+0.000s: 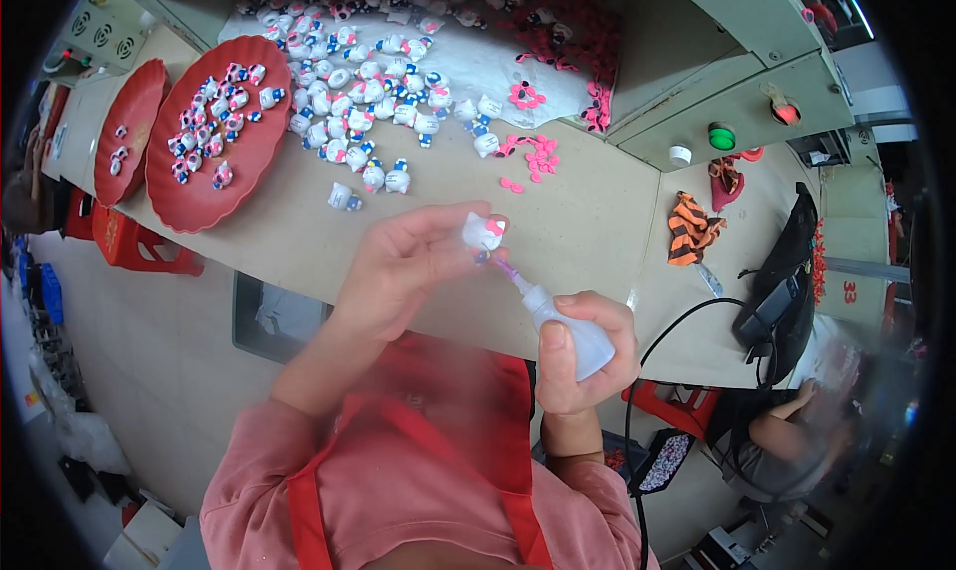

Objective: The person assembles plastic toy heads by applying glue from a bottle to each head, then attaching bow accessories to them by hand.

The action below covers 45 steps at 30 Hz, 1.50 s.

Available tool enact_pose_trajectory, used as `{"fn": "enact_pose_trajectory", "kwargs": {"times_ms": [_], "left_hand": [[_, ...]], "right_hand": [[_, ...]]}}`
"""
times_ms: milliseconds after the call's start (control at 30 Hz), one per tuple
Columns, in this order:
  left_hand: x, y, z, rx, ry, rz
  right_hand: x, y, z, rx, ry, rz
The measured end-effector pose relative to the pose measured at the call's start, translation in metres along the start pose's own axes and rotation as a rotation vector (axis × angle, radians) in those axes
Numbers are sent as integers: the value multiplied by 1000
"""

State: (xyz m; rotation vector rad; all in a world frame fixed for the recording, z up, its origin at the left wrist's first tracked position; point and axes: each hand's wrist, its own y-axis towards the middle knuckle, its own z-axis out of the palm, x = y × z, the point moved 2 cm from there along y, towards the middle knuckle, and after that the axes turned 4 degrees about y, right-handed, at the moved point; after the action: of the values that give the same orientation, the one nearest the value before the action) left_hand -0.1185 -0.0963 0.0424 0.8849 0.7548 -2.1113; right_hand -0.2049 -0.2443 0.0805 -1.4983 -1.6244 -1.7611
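Between the fingertips of my left hand (393,266) is a small white cat figurine (482,232) with a pink bow and a bit of blue. My right hand (590,356) wraps round a white squeeze bottle (578,343), tilted up to the left. Its narrow purplish tip (510,271) points at the figurine's lower side; whether it touches I cannot tell. Beyond my hands, many similar white and blue figurines (373,92) lie loose on the table (438,187). Small pink pieces (539,156) are scattered right of them.
Two red scalloped trays (261,172) stand at the left, the larger holding several figurines. Orange striped cloth (689,229) and a black bag (787,281) lie at the right, with a black cable (637,401) hanging near my right arm. Another person (797,441) sits at the lower right.
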Motion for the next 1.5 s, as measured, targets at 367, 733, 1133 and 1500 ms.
{"fn": "enact_pose_trajectory", "kwargs": {"times_ms": [367, 733, 1133, 1500], "left_hand": [[-2, 2, -5, 16, -12, -13], [14, 1, -35, -136, 68, 111], [14, 3, -17, -121, 237, 162], [22, 5, 7, -8, 340, 221]], "right_hand": [[2, -4, 0, -39, -22, 218], [-107, 34, 46, 44, -233, 804], [-29, 22, 32, 143, 272, 829], [-37, 13, 10, 76, 210, 808]]}}
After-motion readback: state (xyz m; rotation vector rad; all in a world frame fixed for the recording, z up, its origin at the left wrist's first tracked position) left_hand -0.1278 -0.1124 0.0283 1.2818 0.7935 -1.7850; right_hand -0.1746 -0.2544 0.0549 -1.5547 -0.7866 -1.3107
